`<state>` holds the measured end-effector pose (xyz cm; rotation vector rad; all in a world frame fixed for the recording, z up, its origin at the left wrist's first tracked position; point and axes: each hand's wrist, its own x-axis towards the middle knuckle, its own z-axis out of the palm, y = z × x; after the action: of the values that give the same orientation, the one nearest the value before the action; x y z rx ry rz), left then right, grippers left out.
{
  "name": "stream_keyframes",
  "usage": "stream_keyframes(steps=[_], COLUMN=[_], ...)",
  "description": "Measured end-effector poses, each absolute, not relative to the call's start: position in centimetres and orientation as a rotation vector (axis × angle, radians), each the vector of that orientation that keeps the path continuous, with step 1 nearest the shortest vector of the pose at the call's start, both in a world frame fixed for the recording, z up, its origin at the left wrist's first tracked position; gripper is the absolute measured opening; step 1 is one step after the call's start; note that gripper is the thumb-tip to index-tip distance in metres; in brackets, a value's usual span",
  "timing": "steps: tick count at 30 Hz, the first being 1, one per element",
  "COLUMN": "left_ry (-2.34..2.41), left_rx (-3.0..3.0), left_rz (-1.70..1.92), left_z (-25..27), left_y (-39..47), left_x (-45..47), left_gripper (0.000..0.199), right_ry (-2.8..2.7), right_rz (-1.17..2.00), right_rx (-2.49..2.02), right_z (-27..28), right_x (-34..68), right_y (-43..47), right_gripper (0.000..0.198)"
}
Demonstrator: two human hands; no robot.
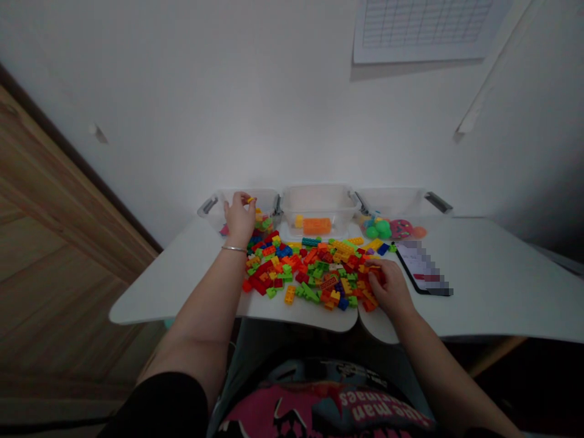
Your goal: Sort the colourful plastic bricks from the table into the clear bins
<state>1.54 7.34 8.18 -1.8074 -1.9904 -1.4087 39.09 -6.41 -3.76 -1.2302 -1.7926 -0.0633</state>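
Note:
Pinched in the fingertips of my left hand [240, 220] is a small yellow toy brick [251, 199], held over the left clear plastic bin [219, 199]. That bin has colourful pieces in it, partly hidden by my hand. A loose pile of toy bricks [314, 267] in red, orange, green, yellow and blue spreads over the white table [493, 280]. At the pile's right edge, my right hand [390, 286] has its thumb and fingers curled around an orange toy brick [375, 268], mostly covered by the fingers.
A middle clear bin [319, 198] contains orange and yellow pieces. The right clear bin [392, 201] holds green balls and a pink piece. A phone [422, 267] lies right of the pile. Behind the bins rises a white wall [283, 109] with a printed sheet [422, 27].

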Motion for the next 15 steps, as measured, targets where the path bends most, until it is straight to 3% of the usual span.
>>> stream_keyframes(steps=[8, 15], left_ry=[-2.385, -2.407], left_rx=[-1.781, -1.770], left_rz=[-1.008, -0.987], left_z=[8.9, 9.3], left_y=[8.3, 8.3], left_x=[0.5, 0.8], left_gripper=[0.022, 0.024], right_ry=[-1.802, -1.815], right_rz=[-0.093, -0.103], right_rx=[-1.211, -1.210], right_z=[-3.7, -3.7], right_x=[39.2, 39.2], right_y=[-6.5, -6.5], right_gripper=[0.021, 0.021])
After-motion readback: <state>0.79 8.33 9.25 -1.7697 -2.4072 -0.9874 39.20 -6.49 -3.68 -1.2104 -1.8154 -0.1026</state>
